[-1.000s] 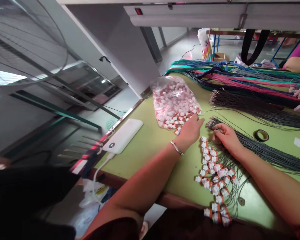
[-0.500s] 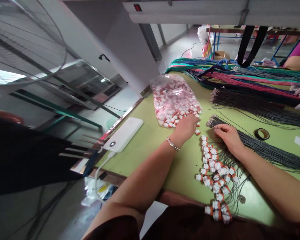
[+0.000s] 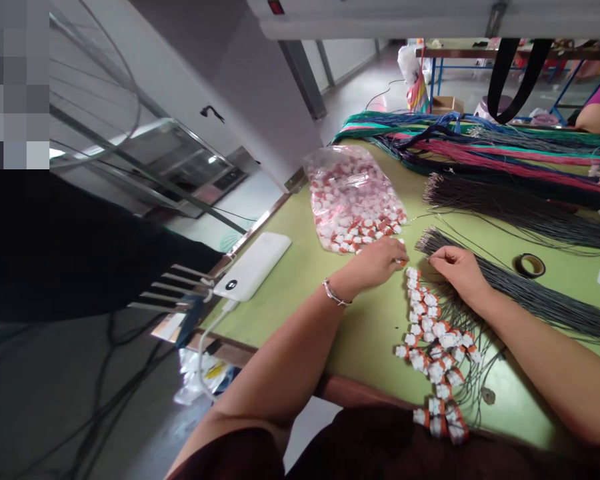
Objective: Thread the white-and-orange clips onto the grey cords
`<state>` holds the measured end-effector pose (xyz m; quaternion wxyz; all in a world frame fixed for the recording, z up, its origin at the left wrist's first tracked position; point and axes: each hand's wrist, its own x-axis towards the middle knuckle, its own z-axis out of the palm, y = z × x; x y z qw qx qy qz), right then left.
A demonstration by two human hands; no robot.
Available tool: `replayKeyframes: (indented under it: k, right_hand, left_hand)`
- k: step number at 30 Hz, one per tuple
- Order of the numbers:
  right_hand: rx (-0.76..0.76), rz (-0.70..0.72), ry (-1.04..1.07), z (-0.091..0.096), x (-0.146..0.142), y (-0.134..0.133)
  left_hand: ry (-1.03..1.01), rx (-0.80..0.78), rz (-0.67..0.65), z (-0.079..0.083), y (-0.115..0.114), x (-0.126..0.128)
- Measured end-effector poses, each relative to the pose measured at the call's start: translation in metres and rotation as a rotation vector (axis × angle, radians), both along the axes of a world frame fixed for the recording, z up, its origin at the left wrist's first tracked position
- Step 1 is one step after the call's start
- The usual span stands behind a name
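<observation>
My left hand [image 3: 377, 261] rests on the green table [image 3: 300, 280] just below a clear bag of small red-and-white connectors [image 3: 353, 197]; its fingers are pinched on one connector at the tip. My right hand [image 3: 457, 270] lies a little to the right, fingers curled onto the ends of a bundle of thin dark wires [image 3: 530, 293]. Between and below the hands runs a row of wired connectors [image 3: 430, 340], their leads trailing right.
A white power bank [image 3: 253, 267] with a cable lies at the table's left edge. A tape roll [image 3: 530, 265] sits right of the wires. Coloured wire bundles [image 3: 480, 153] cross the far side. Another person's arm [image 3: 597, 117] shows far right; a dark-clothed figure [image 3: 80, 247] stands left.
My left hand drew back from the bag's mouth with a connector and moved toward my right hand. The dark-clothed figure came further into view at left.
</observation>
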<state>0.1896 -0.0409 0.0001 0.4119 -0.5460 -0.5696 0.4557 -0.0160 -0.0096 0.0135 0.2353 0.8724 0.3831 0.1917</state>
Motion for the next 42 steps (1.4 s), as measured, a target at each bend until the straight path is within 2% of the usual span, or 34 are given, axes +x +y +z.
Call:
replayKeyframes:
  k: [3,5,7,9,13,18,23,29,32,35,39,42]
  right_hand:
    - [0.001,-0.005,-0.008,0.0,0.0,0.0]
    - [0.013,-0.002,-0.001,0.0,0.0,0.0]
    - [0.036,-0.003,0.017,-0.001,0.001,0.0]
    - [0.06,-0.008,0.038,0.0,0.001,-0.002]
    - [0.085,-0.004,0.041,0.003,0.001,-0.004]
    - [0.105,0.005,-0.015,0.001,0.0,-0.004]
    - [0.168,-0.009,-0.163,-0.006,-0.001,-0.003]
    - [0.328,0.011,-0.411,-0.007,0.0,-0.008]
    - [0.379,0.037,-0.501,-0.007,-0.001,-0.009]
    - [0.331,0.044,-0.429,-0.008,-0.001,-0.008]
    - [0.183,-0.003,-0.203,-0.009,0.0,-0.003]
    - [0.137,-0.021,-0.123,-0.009,0.0,-0.001]
  left_hand:
    - [-0.238,-0.156,0.114,0.0,-0.002,0.006]
    - [-0.432,-0.378,0.155,-0.001,-0.007,0.011]
    - [-0.61,-0.619,0.147,-0.003,-0.012,0.018]
    - [-0.755,-0.796,0.145,-0.005,-0.017,0.023]
    - [-0.962,-0.962,0.19,-0.008,-0.02,0.03]
    - [-0.963,-0.993,0.192,-0.01,-0.017,0.03]
    - [-0.881,-0.908,0.228,-0.014,-0.015,0.028]
    - [-0.778,-0.779,0.283,-0.014,-0.017,0.033]
    - [-0.808,-0.839,0.286,-0.019,-0.017,0.037]
    - [-0.875,-0.931,0.277,-0.023,-0.017,0.039]
    - [-0.94,-0.972,0.301,-0.022,-0.018,0.04]
    - [-0.957,-0.994,0.31,-0.021,-0.019,0.04]
